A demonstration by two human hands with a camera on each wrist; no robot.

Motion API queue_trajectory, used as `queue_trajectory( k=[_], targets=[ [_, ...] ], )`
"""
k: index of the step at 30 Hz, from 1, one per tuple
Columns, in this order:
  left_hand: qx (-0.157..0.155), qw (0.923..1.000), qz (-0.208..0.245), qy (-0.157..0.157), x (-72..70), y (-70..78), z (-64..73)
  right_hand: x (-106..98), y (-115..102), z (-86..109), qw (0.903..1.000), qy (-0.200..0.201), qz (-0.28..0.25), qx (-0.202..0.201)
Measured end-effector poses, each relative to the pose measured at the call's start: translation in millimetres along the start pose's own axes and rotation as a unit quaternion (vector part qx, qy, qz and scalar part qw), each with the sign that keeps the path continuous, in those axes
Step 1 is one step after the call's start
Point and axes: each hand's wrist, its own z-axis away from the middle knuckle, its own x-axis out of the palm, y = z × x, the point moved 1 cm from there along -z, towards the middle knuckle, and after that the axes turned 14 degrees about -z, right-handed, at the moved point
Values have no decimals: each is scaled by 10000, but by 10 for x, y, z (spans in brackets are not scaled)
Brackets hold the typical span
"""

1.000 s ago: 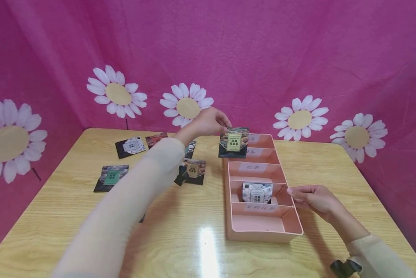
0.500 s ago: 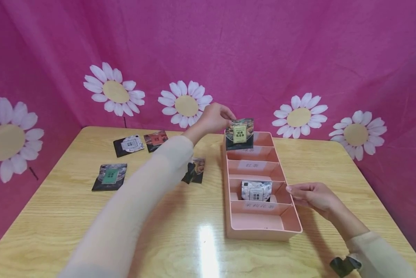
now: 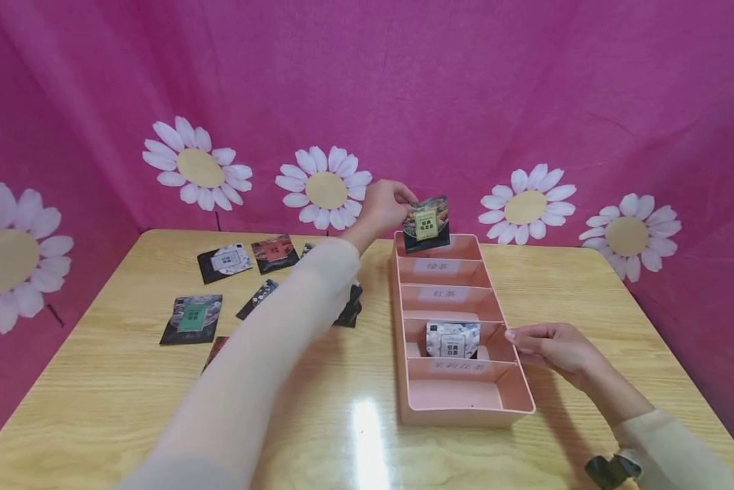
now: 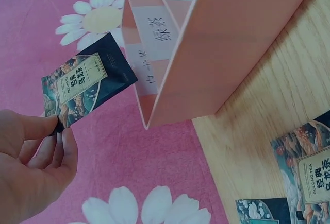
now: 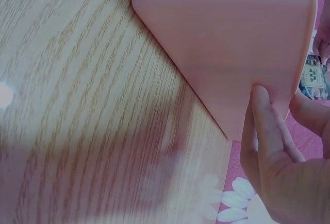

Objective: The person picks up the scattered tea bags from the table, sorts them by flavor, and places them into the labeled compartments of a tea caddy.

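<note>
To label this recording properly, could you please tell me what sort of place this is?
Probably a staged indoor filming corner: pink flowered cloth hangs behind a wood-grain table bearing a divided box.

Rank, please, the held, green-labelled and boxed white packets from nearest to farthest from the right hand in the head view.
1. Boxed white packet: just left.
2. Held packet: forward and left.
3. Green-labelled packet: far left.

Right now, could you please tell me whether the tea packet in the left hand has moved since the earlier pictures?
Yes: in the head view, the tea packet has shifted up and rightward in the picture, judged against the pink box.
</note>
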Motion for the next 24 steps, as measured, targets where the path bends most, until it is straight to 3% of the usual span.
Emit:
queue_trajectory(
  k=[6, 24],
  targets=[
    [-24, 9998, 10, -186, 116, -8, -16, -21, 27, 24, 10000, 46, 76, -3],
    [34, 9980, -423, -462, 291, -180, 5, -25, 34, 7, 9999, 68, 85, -52]
  ],
)
